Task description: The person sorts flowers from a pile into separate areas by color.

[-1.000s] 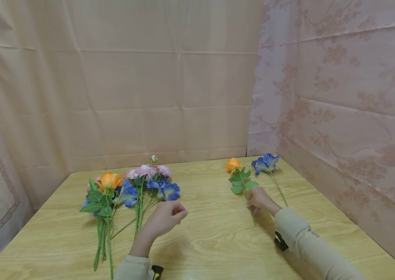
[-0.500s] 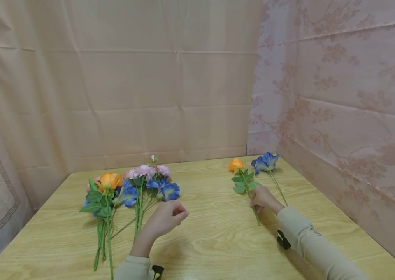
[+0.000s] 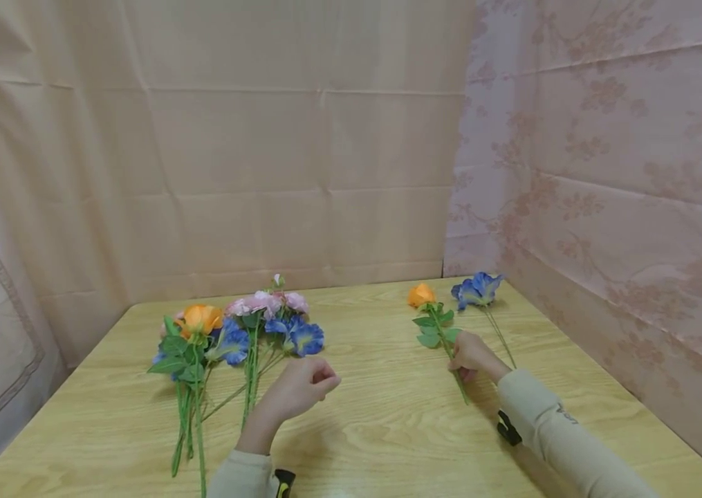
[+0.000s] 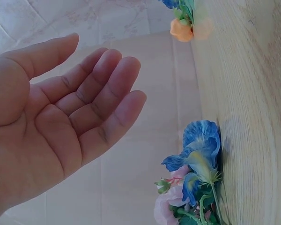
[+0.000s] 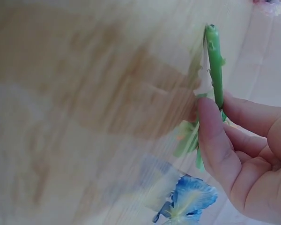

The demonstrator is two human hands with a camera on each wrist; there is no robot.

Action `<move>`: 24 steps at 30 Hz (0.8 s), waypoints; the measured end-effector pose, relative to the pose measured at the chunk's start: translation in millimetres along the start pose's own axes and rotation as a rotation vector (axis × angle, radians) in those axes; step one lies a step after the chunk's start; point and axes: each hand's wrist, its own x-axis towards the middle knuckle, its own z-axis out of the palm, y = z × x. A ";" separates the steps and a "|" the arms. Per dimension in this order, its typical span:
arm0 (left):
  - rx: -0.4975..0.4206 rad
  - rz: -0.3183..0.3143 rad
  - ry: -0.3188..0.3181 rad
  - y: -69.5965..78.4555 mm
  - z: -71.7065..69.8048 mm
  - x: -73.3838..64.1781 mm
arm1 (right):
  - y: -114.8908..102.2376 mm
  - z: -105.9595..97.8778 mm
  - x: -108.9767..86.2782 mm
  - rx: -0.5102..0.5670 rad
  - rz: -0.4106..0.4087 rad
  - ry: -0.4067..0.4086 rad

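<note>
My right hand (image 3: 472,356) pinches the green stem (image 5: 215,68) of an orange rose (image 3: 421,296) between thumb and forefinger, low over the table's right half. The rose's bloom points to the far edge. Just right of it lies a blue flower (image 3: 477,290) with a thin stem, apart from my fingers. My left hand (image 3: 303,389) holds nothing; in the left wrist view its fingers (image 4: 124,110) are loosely bent, palm showing. Nearest to it are a blue flower (image 3: 306,339) and pink flowers (image 3: 263,303) with green stems, partly hidden behind the hand.
Farther left lies a bunch with an orange rose (image 3: 200,319), a blue flower (image 3: 232,344) and several long stems. Everything lies on a wooden table (image 3: 375,436). A beige curtain (image 3: 301,152) hangs behind it, and a patterned cloth (image 3: 624,173) stands along the right.
My right hand has shifted slightly right, bringing the orange rose closer to the blue flower. The left hand has kept its place and pose. The head view has turned a little.
</note>
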 end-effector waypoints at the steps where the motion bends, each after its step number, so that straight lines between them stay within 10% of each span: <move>1: 0.003 -0.001 0.002 0.3 0.0 0.2 | 0.0 -0.2 -0.1 -0.003 0.001 0.001; 24: 0.027 -0.005 0.028 -2.6 2.0 1.5 | -31.4 1.2 -10.7 -0.300 0.010 0.097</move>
